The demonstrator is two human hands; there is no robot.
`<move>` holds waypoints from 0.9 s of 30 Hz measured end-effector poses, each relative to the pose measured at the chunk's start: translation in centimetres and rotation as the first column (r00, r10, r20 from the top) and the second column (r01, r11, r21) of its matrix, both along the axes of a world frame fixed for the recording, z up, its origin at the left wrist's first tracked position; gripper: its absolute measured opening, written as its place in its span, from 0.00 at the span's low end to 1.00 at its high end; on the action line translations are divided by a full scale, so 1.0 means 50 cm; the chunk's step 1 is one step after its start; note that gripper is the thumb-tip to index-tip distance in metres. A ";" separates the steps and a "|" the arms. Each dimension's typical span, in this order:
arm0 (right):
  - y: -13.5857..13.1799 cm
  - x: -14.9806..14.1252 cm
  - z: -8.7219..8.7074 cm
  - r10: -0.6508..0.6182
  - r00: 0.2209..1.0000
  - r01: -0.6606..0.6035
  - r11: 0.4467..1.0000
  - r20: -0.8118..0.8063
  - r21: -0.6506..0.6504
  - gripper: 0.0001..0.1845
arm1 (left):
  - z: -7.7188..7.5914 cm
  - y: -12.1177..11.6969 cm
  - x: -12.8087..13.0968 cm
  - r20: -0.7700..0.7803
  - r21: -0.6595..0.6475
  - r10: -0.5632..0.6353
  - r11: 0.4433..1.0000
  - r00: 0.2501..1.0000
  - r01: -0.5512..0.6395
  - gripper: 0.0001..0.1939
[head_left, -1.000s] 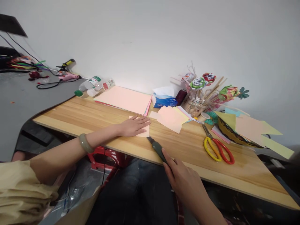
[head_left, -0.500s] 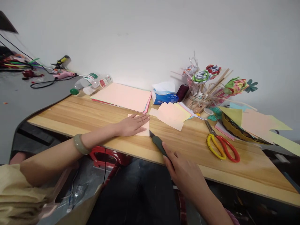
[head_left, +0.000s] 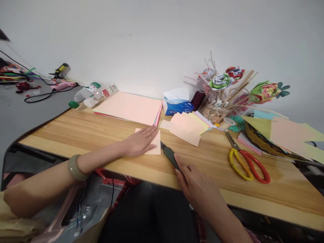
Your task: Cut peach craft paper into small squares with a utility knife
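My left hand [head_left: 139, 142] lies flat with its fingers stretched over a small pale pink piece of paper [head_left: 155, 148], pressing it to the wooden table. The hand hides much of the paper. In my right hand [head_left: 196, 179] is a utility knife [head_left: 170, 157] with a dark green handle, fingers wrapped round its back end. Its blade tip is at the right edge of the paper; whether it touches the paper or the table I cannot tell.
Behind lie a stack of coloured sheets [head_left: 129, 106], fanned paper pieces [head_left: 186, 126] and a blue tissue pack [head_left: 178, 107]. Scissors [head_left: 246, 162] rest at right, near a basket [head_left: 263, 138] with paper on it. Paper flowers [head_left: 220, 81] stand behind; plastic bottles [head_left: 86, 93] lie back left.
The camera view has shifted slightly. The knife tip sits a little farther up the paper's right edge, away from me. My left hand stays flat on the paper.
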State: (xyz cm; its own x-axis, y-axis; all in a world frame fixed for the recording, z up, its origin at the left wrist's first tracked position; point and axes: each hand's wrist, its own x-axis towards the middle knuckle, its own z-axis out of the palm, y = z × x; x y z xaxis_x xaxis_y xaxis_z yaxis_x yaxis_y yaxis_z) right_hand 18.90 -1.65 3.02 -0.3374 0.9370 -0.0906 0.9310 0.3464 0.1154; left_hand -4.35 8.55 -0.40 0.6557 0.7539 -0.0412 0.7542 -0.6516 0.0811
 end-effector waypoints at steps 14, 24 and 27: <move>0.039 -0.009 -0.003 -0.016 1.000 0.016 0.999 0.002 0.042 0.25 | -0.003 0.000 0.001 -0.014 0.002 0.012 1.000 1.000 -0.012 0.35; 0.055 -0.025 -0.004 -0.045 0.999 0.044 0.998 0.015 0.054 0.25 | -0.002 -0.002 0.003 -0.014 0.002 0.019 1.000 1.000 -0.019 0.34; 0.057 -0.025 -0.003 -0.047 0.999 0.046 0.998 0.010 0.053 0.25 | -0.004 -0.001 0.002 -0.001 0.019 0.010 1.000 1.000 -0.010 0.34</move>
